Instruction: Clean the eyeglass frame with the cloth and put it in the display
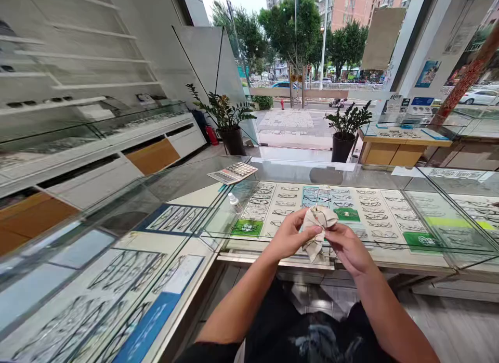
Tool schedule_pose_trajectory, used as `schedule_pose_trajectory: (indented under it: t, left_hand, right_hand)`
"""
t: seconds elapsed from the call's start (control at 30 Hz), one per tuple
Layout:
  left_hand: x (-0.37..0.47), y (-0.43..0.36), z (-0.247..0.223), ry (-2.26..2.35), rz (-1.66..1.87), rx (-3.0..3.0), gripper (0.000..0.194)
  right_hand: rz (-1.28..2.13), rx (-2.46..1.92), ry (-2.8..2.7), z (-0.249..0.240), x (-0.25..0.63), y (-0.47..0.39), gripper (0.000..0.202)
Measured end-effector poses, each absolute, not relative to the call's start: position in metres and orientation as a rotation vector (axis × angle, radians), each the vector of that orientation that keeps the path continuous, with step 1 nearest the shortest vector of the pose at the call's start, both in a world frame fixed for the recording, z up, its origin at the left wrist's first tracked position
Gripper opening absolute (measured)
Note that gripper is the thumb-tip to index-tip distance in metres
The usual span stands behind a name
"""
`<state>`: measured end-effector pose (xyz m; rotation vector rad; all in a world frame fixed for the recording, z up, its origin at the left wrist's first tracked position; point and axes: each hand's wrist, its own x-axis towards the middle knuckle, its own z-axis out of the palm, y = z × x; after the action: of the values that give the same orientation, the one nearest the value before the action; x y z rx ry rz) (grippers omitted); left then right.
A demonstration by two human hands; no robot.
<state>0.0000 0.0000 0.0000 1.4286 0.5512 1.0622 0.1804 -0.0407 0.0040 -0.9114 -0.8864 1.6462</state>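
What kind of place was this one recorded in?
Most likely an optician's shop: glass display counters hold rows of spectacle frames, and more sit on wall shelves. Both hands, left hand and right hand, hold a cloth.

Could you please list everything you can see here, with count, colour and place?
cloth: one, beige, held in both hands over the counter
counter: one, glass-topped, glasses displayed inside
calculator: one, grey, on the counter's far left
bottle: one, small, white-capped, on the glass left of the hands
plants: two, green in black pots, by the window
shelves: white, left wall
left hand: grip on the cloth
right hand: grip on the cloth
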Motion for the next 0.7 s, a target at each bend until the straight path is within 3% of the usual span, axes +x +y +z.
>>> schedule_pose_trajectory:
  t: [0.2, 0.47, 0.7]
  left_hand:
    - [0.012, -0.002, 0.001, 0.692, 1.231, 1.394, 0.063]
    - [0.021, -0.005, 0.0, 0.741, 1.357, 1.409, 0.075]
    - [-0.002, 0.006, 0.004, 0.555, 1.15, 1.431, 0.06]
  right_hand:
    - [1.58, -0.859, -0.967, 0.0, 0.177, -0.039, 0.036]
    - [1.581, -0.933, -1.111, -0.002, 0.177, -0.038, 0.051]
    - [1.551, -0.908, -1.139, -0.002, 0.189, -0.034, 0.052]
